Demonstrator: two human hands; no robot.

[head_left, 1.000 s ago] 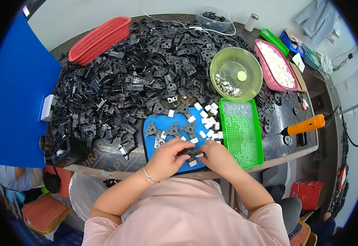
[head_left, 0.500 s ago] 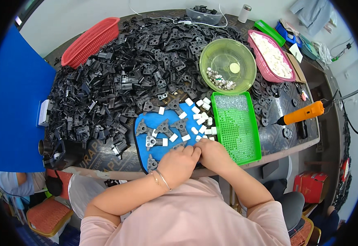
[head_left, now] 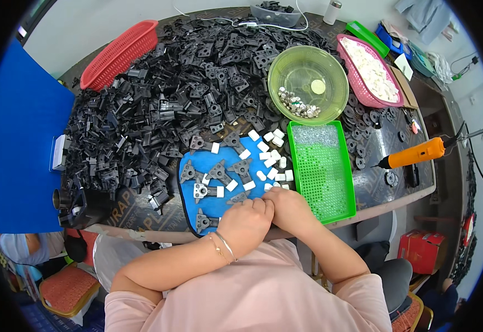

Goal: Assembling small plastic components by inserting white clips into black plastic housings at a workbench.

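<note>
My left hand [head_left: 246, 223] and my right hand [head_left: 291, 210] meet at the front edge of a blue mat [head_left: 208, 202]. Fingers of both are curled and pressed together; whatever they hold is hidden behind the knuckles. Just beyond my left hand lies a black plastic bracket [head_left: 237, 197]. Several more brackets [head_left: 218, 172] are spread over the mat, most with a white block at one end. Loose white blocks [head_left: 265, 156] are scattered on the mat's right side, the closest ones by my right fingertips.
A green tray [head_left: 354, 191] with small shiny pieces stands right of the mat, below a yellow-green basket [head_left: 273, 86] holding metal parts. An orange electric screwdriver [head_left: 417, 153] hangs at the right. Black brackets [head_left: 158, 105] heap up behind; a pink basket [head_left: 395, 103] holds white pieces.
Both hands stay together at nearly the same spot, with my left knuckles slightly shifted against my right hand. The whole view has moved a little. The brackets and blocks lie as before.
</note>
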